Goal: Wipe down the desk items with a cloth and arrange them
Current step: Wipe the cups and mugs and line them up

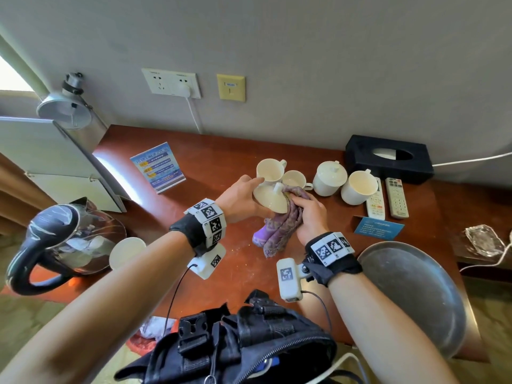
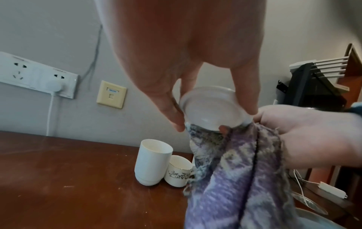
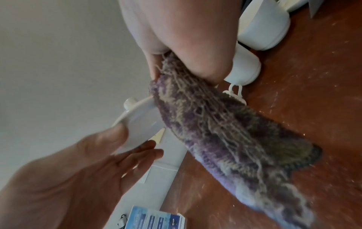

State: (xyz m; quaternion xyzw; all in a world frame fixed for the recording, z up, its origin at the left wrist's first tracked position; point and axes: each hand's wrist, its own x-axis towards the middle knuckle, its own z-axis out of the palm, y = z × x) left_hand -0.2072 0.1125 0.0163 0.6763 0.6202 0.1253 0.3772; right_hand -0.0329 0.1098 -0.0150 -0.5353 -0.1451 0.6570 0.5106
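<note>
The left hand [image 1: 238, 199] holds a white cup lid [image 1: 270, 196] by its rim above the desk [image 1: 221, 151], thumb on one edge and fingers curled round the opposite edge, so the lid is clamped between them. The lid is tilted: its small knob [image 1: 278, 187] points up and away toward the wall in the head view, and the left wrist view looks at its hollow underside [image 2: 210, 108]. The right hand [image 1: 310, 214] is closed around a purple patterned cloth [image 1: 282, 225], bunching its upper end against the lid's edge on the side away from the left thumb; in the right wrist view the cloth [image 3: 225, 139] wraps over that edge of the lid [image 3: 141, 124]. The cloth's long axis runs from the grip downward and toward the person, its loose end hanging near the desk; whether it touches the wood I cannot tell. Just beyond the gripped lid stand a tall white mug [image 1: 270, 169] and a smaller cup [image 1: 295, 180], the two touching. Farther to the right of the grip are a lidded cup [image 1: 329, 177], an open mug [image 1: 357, 188], two remote controls [image 1: 388, 198] and a black tissue box [image 1: 388, 159]. A metal tray [image 1: 415, 295] lies near the right forearm, a kettle [image 1: 63, 239] well to the left.
</note>
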